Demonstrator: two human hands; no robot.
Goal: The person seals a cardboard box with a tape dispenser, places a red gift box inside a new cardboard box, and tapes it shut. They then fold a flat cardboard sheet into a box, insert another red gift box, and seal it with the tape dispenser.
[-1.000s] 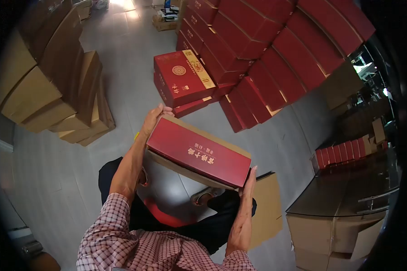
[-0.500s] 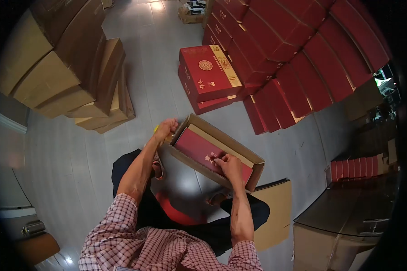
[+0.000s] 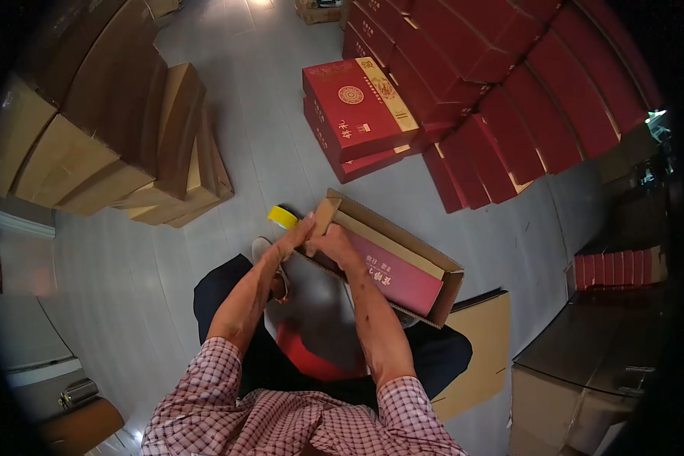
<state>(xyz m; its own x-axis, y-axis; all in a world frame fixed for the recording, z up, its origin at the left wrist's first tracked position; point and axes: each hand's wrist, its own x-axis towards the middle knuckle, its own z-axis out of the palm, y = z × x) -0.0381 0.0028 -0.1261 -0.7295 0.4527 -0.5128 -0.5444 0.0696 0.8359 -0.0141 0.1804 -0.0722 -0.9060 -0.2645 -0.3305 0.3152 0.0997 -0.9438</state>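
A long open cardboard box sits between my knees, tilted across the view. Inside it lies a dark red box with pale lettering, beside a tan cardboard strip. At the box's left end a small cardboard flap stands up. My left hand rests against the flap's outer side, its fingers stretched along it. My right hand is closed at the flap's lower edge, with the fingertips partly hidden. A yellow roll of tape lies on the floor just beyond my left hand.
Red gift boxes are stacked ahead and to the right. Brown cartons are piled on the left. A flat cardboard sheet lies by my right knee, near a large carton.
My right hand has moved left from the red box to the end flap. My left hand has come in to the flap, and the yellow tape now shows on the floor.
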